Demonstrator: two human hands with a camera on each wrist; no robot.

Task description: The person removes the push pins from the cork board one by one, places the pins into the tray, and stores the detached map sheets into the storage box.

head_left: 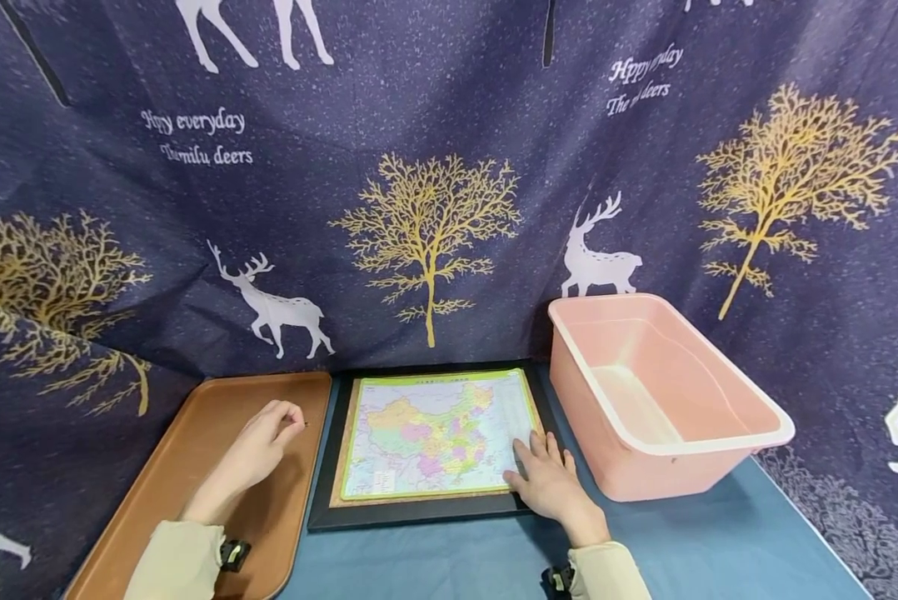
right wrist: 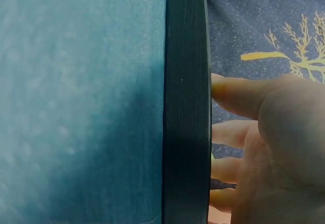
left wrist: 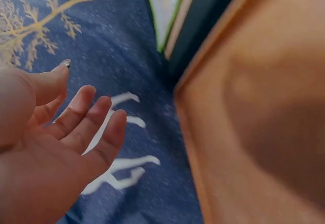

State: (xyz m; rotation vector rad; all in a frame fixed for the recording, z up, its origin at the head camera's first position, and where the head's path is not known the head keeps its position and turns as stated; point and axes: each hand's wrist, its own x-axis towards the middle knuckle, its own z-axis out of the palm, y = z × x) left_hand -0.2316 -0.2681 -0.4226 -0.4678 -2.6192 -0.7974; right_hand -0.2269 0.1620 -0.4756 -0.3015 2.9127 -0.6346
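A colourful map (head_left: 430, 437) with a yellow-green border lies on a cork board with a black frame (head_left: 419, 514). Over the brown tray (head_left: 217, 408), left of the board, my left hand (head_left: 265, 437) pinches a tiny shiny pin-like piece (left wrist: 66, 62) between thumb and fingertip. Its other fingers are loosely bent. My right hand (head_left: 554, 483) rests with spread fingers on the map's lower right corner and the frame's right side. In the right wrist view the frame's edge hides part of the fingertips (right wrist: 223, 168).
A pink plastic bin (head_left: 606, 425) stands right of the board, close to my right hand. Blue cloth (head_left: 419, 567) covers the table. Behind hangs a dark blue curtain (head_left: 291, 208) printed with deer and trees.
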